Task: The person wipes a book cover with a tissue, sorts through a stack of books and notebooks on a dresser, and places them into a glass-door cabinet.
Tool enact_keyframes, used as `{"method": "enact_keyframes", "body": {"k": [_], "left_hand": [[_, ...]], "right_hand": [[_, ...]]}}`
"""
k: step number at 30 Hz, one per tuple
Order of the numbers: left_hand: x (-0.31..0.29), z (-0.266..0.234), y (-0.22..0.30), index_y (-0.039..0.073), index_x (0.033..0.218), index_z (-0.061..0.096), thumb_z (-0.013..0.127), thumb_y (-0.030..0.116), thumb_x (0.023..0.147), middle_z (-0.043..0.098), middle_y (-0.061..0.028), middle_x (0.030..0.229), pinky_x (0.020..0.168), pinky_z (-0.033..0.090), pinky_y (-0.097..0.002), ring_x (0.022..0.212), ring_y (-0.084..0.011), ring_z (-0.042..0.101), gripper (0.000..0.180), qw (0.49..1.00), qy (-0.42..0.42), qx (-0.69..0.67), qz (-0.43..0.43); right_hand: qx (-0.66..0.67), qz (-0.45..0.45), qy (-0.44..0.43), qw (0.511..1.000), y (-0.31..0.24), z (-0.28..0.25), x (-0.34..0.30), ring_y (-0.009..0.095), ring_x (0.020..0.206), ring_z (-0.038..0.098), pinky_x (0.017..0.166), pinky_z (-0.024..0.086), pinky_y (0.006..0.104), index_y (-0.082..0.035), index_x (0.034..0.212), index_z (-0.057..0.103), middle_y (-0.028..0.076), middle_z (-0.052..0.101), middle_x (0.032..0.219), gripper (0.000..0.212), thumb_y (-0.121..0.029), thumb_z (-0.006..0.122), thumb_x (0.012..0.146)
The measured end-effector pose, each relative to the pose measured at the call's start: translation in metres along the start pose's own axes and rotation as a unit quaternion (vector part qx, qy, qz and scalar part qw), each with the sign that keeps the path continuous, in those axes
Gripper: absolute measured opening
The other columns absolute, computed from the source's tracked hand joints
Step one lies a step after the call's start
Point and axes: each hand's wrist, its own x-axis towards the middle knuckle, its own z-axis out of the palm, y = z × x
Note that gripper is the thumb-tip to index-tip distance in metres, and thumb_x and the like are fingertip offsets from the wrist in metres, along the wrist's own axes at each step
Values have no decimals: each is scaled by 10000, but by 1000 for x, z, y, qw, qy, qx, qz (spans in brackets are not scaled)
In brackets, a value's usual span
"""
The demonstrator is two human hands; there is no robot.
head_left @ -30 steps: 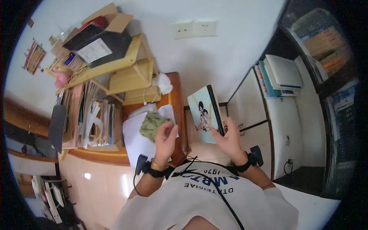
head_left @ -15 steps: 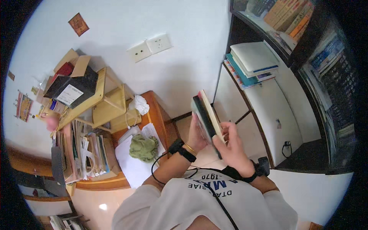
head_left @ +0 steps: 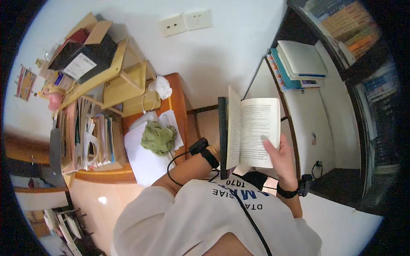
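Observation:
An open paperback book [head_left: 259, 132] with printed cream pages is held upright in front of my chest. Along its left side runs a thick black edge [head_left: 223, 128]; whether this is its cover or a separate black item I cannot tell. My left hand [head_left: 214, 148] grips from behind the black edge, its fingers hidden. My right hand [head_left: 282, 158] holds the right-hand side of the book, thumb on the page and the other fingers behind it. Several left-hand leaves stand nearly edge-on.
To the left, a wooden desk [head_left: 178, 98] carries white papers [head_left: 141, 164], a crumpled green cloth [head_left: 159, 138], a wooden shelf [head_left: 121, 87] and a black box [head_left: 85, 55]. On the right, stacked folders [head_left: 301, 59] lie on a white cabinet [head_left: 314, 115] beside a dark bookcase [head_left: 363, 128].
The book, nearly closed before, is now opened toward me. My right hand has swung its right side outward to the right. The whole view has shifted slightly.

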Motion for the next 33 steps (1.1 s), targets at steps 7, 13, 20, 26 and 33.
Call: {"method": "enact_keyframes", "body": {"k": [7, 13, 20, 26, 33], "left_hand": [[-24, -20, -1, 25, 1288, 507, 507, 457, 935, 567, -171, 1193, 946, 473, -401, 1078, -264, 558, 557, 997, 0, 21, 76], [-30, -23, -2, 26, 1293, 502, 501, 460, 936, 562, -170, 1204, 951, 470, -406, 1089, -267, 555, 561, 997, -7, 16, 79], [-24, -26, 2, 28, 1299, 495, 493, 463, 938, 557, -169, 1217, 958, 466, -412, 1101, -269, 551, 566, 996, -1, 20, 89], [-39, -20, 0, 29, 1304, 490, 486, 466, 940, 553, -169, 1228, 963, 463, -416, 1112, -271, 547, 570, 997, 10, 25, 77], [-62, -23, 8, 30, 1310, 484, 478, 470, 942, 548, -168, 1241, 969, 459, -422, 1125, -273, 543, 574, 997, 13, 25, 77]], "right_hand": [[108, 49, -72, 990, 28, -11, 10, 201, 1099, 575, 933, 476, 336, 6, 1309, 466, 119, 586, 1239, 404, -66, 562, 924], [416, 159, -80, 892, 168, -52, 20, 284, 1116, 591, 945, 501, 381, -16, 1315, 482, 135, 580, 1267, 390, -194, 405, 976], [325, 140, -123, 927, 100, -12, 16, 267, 1056, 627, 924, 506, 388, 49, 1266, 519, 164, 590, 1249, 429, -240, 415, 966], [232, 80, -60, 967, 54, -2, 14, 210, 1054, 618, 930, 485, 343, 13, 1280, 507, 125, 605, 1218, 364, -125, 520, 943], [242, 28, -69, 968, 25, -1, 8, 199, 1075, 604, 951, 468, 347, -21, 1289, 482, 112, 605, 1214, 373, -97, 549, 930]]}}
